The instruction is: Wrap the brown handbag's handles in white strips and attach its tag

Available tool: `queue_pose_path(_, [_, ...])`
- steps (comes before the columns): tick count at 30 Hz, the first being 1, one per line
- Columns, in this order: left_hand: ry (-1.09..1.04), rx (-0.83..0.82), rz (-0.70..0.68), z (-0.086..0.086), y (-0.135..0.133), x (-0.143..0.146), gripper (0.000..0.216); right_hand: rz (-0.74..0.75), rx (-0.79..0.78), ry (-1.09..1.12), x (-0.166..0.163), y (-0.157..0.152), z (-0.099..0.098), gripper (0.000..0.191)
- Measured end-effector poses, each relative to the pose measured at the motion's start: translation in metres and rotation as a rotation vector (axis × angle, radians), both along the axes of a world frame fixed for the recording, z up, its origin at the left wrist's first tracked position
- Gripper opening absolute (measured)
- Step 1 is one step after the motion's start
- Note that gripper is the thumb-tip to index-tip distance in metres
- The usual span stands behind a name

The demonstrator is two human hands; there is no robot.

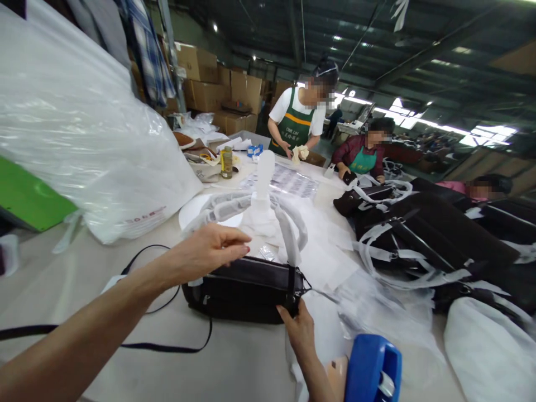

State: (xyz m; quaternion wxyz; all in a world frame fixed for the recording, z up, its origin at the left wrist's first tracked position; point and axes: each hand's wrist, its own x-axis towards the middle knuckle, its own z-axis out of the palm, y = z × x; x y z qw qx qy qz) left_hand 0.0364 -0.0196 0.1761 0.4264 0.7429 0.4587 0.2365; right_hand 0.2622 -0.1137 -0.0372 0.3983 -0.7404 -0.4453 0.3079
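Note:
A dark handbag [247,293] stands open on the pale table [234,363], its handles wrapped in white foam [288,234] and white stuffing paper [262,215] rising out of it. My left hand [209,251] hovers over the bag's left top edge, fingers pinched together; I cannot make out anything in them. My right hand [298,329] grips the bag's right end by the strap tab. A thin black shoulder strap [167,347] trails across the table to the left.
A big clear plastic sack [84,139] fills the left. Wrapped dark bags [422,240] pile up on the right. A blue tape dispenser [372,368] sits near my right wrist. Three other people [297,120] work at the far end, beside cardboard boxes [209,84].

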Motion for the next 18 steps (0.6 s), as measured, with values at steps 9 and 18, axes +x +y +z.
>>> queue_pose_path(9, [0.086, 0.115, 0.643, -0.096, -0.024, -0.058, 0.051, 0.004, 0.016, -0.045, 0.002, 0.002, -0.002, 0.035])
queue_pose_path(18, [0.073, 0.158, 0.454, -0.124, -0.044, -0.036, 0.025, 0.026, 0.104, -0.013, 0.006, 0.024, 0.008, 0.029])
